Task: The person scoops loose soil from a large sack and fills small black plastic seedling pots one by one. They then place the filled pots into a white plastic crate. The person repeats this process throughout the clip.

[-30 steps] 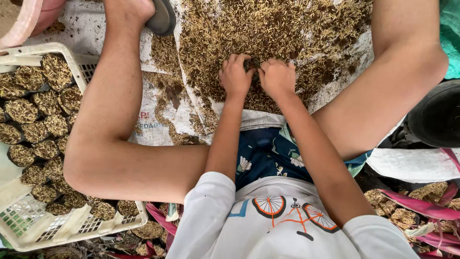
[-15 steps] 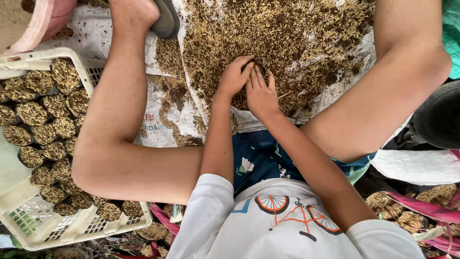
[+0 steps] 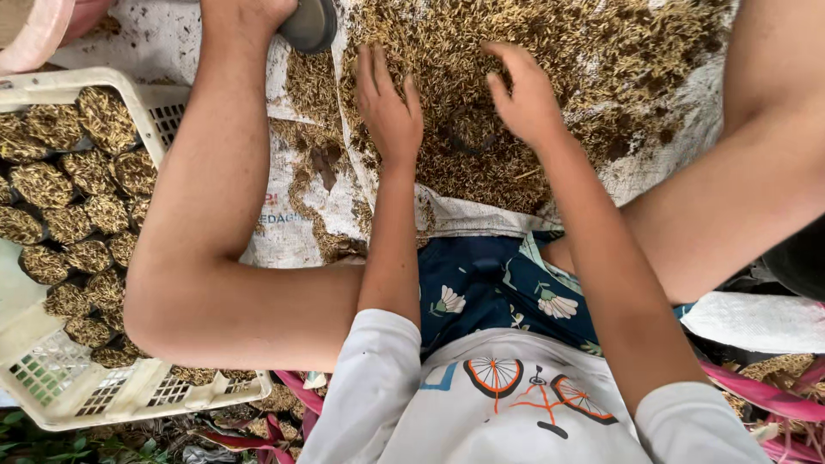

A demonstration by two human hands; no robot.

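Over the loose husk heap (image 3: pixel 516 51), your hands had parted; left hand (image 3: pixel 388 107) lay flat, right hand (image 3: pixel 526 101) spread, both empty.

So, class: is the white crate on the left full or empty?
Mostly full. The white crate holds tightly packed round bundles of husk-like material; only its near corner shows bare mesh.

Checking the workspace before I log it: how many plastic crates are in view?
1. A cream plastic crate sits at the far left beside the person's left knee, packed with round husk-filled bundles. Its left part is cut off by the frame, so others may be hidden.
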